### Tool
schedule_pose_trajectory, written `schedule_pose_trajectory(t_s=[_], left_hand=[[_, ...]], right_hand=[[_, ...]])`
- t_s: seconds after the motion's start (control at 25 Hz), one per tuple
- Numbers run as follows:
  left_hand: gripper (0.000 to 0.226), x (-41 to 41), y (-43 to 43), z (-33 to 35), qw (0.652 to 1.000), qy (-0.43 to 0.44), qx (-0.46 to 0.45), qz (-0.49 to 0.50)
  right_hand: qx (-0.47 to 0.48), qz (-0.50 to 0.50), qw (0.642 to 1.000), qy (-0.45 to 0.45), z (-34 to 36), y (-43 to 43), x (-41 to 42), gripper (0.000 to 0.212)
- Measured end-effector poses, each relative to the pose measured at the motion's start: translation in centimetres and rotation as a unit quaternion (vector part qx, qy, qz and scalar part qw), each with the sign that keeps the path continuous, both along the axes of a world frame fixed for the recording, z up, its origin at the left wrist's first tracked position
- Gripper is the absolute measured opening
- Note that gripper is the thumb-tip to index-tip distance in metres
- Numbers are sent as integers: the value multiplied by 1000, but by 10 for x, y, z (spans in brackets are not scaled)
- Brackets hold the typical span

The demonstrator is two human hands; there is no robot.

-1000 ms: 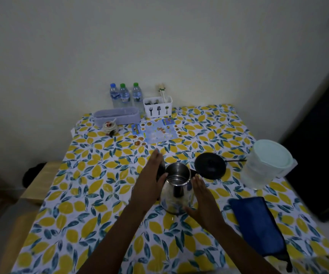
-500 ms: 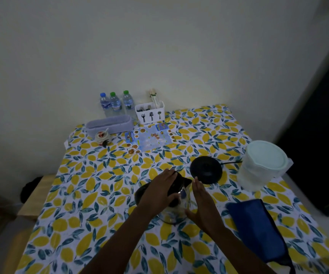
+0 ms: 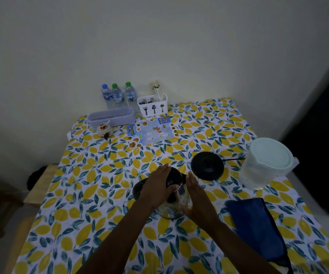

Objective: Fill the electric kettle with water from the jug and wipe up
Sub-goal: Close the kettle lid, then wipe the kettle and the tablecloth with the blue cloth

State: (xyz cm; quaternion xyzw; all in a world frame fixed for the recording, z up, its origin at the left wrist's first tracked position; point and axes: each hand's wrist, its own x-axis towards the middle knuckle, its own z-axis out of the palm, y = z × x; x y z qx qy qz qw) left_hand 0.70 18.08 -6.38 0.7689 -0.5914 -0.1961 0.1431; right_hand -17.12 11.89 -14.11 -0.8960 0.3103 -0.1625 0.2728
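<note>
1. Head view: the left hand (image 3: pixel 159 186) lies flat, fingers together and stretched out, on top of the kettle (image 3: pixel 171 204), palm over its dark lid; it presses rather than grips, closed on nothing.
2. The right hand (image 3: pixel 196 196) stands edge-on against the kettle's right side, fingers straight and together, palm touching the steel wall, not wrapped round it.
3. The kettle stands near the middle of the bench (image 3: pixel 80 194), which is covered by a cloth printed with yellow lemons and teal leaves. Its shiny body shows between the two hands; whether the lid is fully shut I cannot tell.
4. The kettle's round black base (image 3: pixel 207 168) sits on the bench at about 1 o'clock from the kettle, close by but apart, with a thin cord (image 3: pixel 233 159) running right.
5. The jug (image 3: pixel 266 163), translucent with a pale lid on, stands at 2 o'clock from the kettle near the right edge, holding water.
6. A folded blue cloth (image 3: pixel 256 228) lies at 4 o'clock from the kettle.
7. Along the far edge at 11 to 12 o'clock stand three water bottles (image 3: pixel 118 94), a white cutlery holder (image 3: pixel 152 105), and a grey oblong box (image 3: pixel 112 116), with a printed leaflet (image 3: pixel 151 131) just in front.
</note>
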Motion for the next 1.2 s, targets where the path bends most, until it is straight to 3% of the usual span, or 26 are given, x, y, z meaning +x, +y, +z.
schedule_pose_trajectory(t_s=[0.08,0.24,0.32,0.56,0.76,1.0,1.2], left_hand=[[73,-4,-1,1,1000,-16,-5,-2],[51,-34,0,-10,992,-69,-98,-46],[46,-58,-1,-22,988,-56,-120,-80],[48,-119,-19,-71,987,-2,-47,-154],[48,-151,-41,-103,979,40,7,-199],[51,-171,-46,-130,977,48,47,-202],[51,-179,-44,-138,979,37,53,-193]], right_hand=[[-2,-4,1000,6,1,-2,-5,97],[-18,-61,997,46,-7,-3,-38,94],[-16,-99,992,77,-16,-3,-66,93],[31,-211,957,199,-52,-12,-153,86],[71,-237,924,291,-79,-27,-197,87],[72,-235,921,303,-93,-36,-199,87],[56,-247,930,268,-93,-35,-191,62]])
